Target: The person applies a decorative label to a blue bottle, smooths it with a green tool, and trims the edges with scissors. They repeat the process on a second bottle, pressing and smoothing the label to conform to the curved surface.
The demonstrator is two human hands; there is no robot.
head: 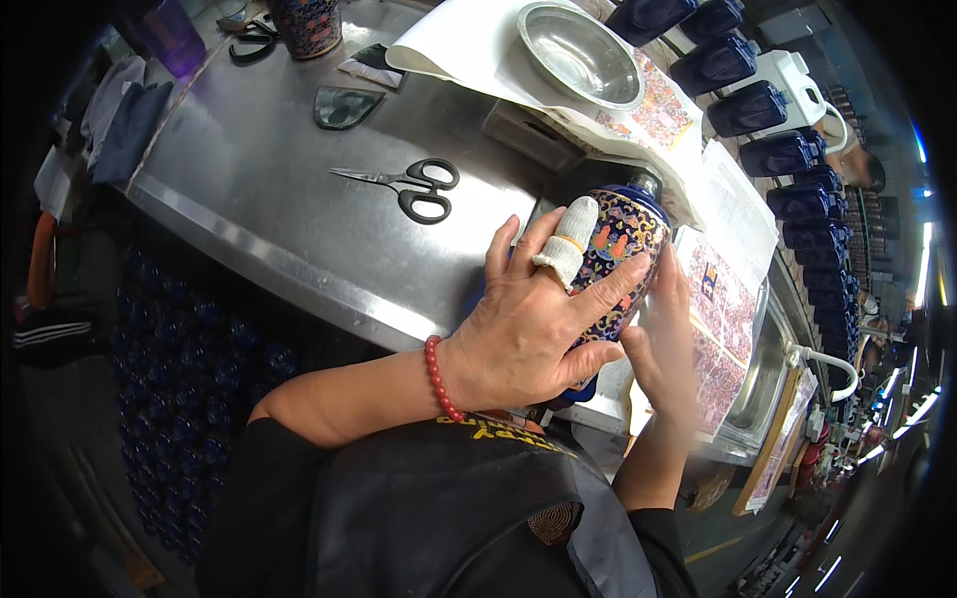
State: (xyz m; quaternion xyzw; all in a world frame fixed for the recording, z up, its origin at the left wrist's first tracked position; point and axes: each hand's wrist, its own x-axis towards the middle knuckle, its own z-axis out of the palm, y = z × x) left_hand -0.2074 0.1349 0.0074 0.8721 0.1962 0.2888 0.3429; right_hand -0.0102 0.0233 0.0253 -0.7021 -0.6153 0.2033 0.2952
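Observation:
Between my two hands leans a dark blue bottle (619, 247) with a colourful floral pattern, its neck pointing away from me. My left hand (523, 329) lies over its near left side with fingers spread; one finger wears a white cloth finger cover (572, 239) held by a yellow band. A red bead bracelet (442, 377) circles that wrist. Along the bottle's right side rests my right hand (665, 344), slightly blurred. The bottle's base is partly hidden by my left hand. Black-handled scissors (407, 187) lie on the metal worktop (269, 172), left of the bottle.
A metal bowl (582, 56) stands on white paper at the back. Printed floral sheets (721, 336) lie right, beside a sink (755, 392). Plain blue bottles (748, 108) line the far right. A dark scraper-like piece (345, 107) and a patterned bottle (306, 26) are farther back.

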